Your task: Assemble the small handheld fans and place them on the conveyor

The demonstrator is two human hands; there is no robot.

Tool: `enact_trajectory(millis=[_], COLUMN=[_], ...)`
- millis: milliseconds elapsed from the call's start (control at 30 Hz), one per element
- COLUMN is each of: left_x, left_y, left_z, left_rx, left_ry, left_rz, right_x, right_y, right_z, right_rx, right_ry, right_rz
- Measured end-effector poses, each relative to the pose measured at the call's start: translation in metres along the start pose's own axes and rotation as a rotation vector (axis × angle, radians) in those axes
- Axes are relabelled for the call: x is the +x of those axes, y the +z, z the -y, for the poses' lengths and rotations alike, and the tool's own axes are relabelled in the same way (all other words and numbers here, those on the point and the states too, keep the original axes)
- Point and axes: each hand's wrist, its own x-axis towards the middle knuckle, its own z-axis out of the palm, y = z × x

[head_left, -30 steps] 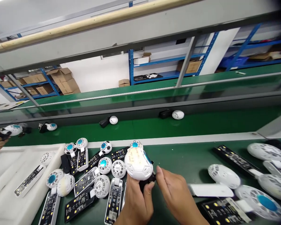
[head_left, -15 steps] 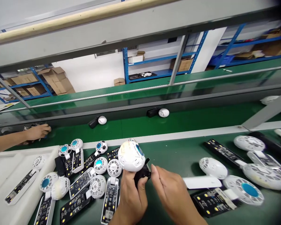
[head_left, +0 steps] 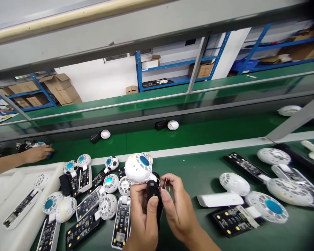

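Left hand [head_left: 143, 219] clenches a black housing [head_left: 153, 191] below a white fan head [head_left: 137, 168] (light, brittle plastic, safest held by the housing); right hand [head_left: 176, 209] pinches thin wires [head_left: 165, 184].

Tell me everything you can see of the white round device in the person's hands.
The white round device has a smooth, plastic-looking shell, a teal-blue disc on top, and a black cylindrical part beneath, with thin wires beside it. The left hand holds the black part; the right hand is at the wires.

White ball-shaped housing [head_left: 136, 170], blue disc on top, black cylindrical handle [head_left: 152, 191] beneath, thin wires [head_left: 164, 184] at its side
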Motion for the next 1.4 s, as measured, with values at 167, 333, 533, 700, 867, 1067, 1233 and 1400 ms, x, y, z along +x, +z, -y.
enact_trajectory(millis=[167,333,533,700,867,1067,1233,1400], left_x=[0.001,0.016,0.02,0.022,0.013,0.008,0.011,0.01], left_y=[0.002,-0.003,-0.019,-0.012,-0.01,-0.015,-0.016,-0.017], left_z=[-0.002,-0.01,-0.014,-0.018,-0.015,-0.021,-0.036,-0.038], left_rx=[0.055,0.026,0.001,-0.112,-0.079,0.153,0.185,0.174], left_ry=[-0.001,-0.181,-0.369,-0.364,-0.505,-0.619,-0.663,-0.657], left_rz=[-0.033,0.001,0.066,0.37,0.243,0.15,0.231,0.272], right_x=[0.009,0.003,0.008,0.009,0.007,0.002,-0.003,-0.003], right_y=[-0.004,-0.003,-0.018,-0.022,-0.021,-0.018,-0.014,-0.014], right_z=[0.001,0.01,0.009,0.005,0.008,0.012,0.017,0.019], right_rx=[0.176,0.42,0.34,-0.076,-0.154,-0.194,-0.177,-0.13], right_ry=[0.176,0.286,0.009,-0.304,-0.413,-0.454,-0.436,-0.438], right_rz=[0.036,0.084,0.329,0.145,0.051,0.039,0.013,-0.062])
